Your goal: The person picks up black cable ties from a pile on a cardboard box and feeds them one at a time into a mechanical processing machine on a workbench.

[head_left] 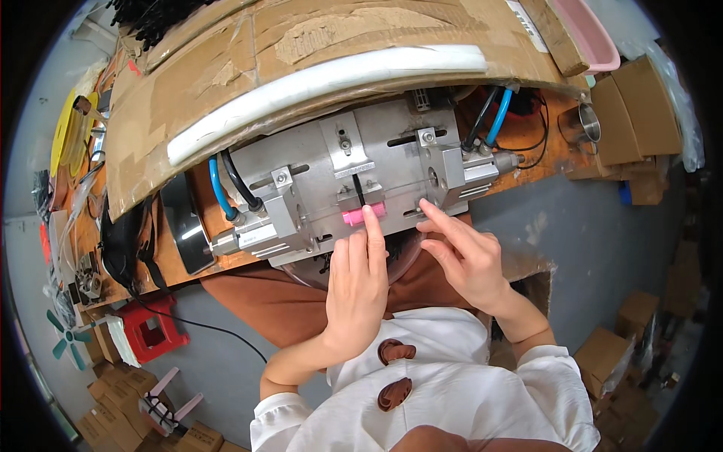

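In front of me a metal fixture (312,158) holds a small pink plastic piece (352,218) at its middle. A thin black rod (358,190) runs from the metal block behind down to the pink piece. My left hand (357,290) lays its outstretched index fingertip on the piece, the other fingers bent slightly beside it. To the right, my right hand (471,264) has its index finger extended close to the right-hand clamp block (442,169), thumb apart, nothing visible in it. A matching clamp block (279,215) with a cylinder stands on the left.
A cardboard cover (301,45) edged with white foam (324,90) overhangs the fixture. Blue air hoses (499,117) run to both sides. Below the fixture, a clear bowl (305,273) with dark pieces sits at my lap. A metal cup (587,123) stands right; a red stool (151,325) is lower left.
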`<state>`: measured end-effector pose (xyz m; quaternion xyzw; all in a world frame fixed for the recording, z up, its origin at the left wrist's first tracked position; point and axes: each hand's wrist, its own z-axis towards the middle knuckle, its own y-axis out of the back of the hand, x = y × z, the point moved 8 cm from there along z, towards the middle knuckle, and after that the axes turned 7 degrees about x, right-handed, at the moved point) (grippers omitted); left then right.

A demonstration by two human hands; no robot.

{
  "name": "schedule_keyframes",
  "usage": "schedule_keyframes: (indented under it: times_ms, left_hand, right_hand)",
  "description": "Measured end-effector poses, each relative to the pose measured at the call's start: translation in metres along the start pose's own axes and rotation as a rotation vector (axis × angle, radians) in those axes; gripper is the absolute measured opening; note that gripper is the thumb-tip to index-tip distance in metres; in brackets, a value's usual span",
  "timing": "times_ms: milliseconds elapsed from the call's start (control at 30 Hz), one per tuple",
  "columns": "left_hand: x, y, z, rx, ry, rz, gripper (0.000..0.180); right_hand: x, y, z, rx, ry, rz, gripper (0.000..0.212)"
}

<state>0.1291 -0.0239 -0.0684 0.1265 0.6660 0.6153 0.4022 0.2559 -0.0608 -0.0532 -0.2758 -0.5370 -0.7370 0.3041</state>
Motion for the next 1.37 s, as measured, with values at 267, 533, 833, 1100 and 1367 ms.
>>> schedule_keyframes:
  times_ms: [267,533,833,1100,1367]
  left_hand:
    - [0.002,0.007,0.003,0.009,-0.042,0.090,0.072]
    - [-0.003,0.016,-0.016,-0.054,-0.052,-0.112,0.069]
    - [0.036,-0.197,-0.066,0.784,-0.047,-0.255,0.026]
    - [0.048,-0.250,-0.072,1.056,-0.105,-0.335,0.029]
    - [0.049,-0.238,-0.063,1.163,0.035,-0.386,0.037]
  right_hand:
    - [0.003,0.009,0.001,0.000,-0.024,0.036,0.048]
    - [0.030,0.043,0.032,-0.066,0.134,-0.128,0.045]
    - [0.058,0.020,0.273,-0.196,0.640,-1.187,0.056]
    - [0.035,-0.031,0.388,-0.290,0.924,-1.596,0.028]
    - [0.023,-0.033,0.398,0.044,1.064,-1.574,0.017]
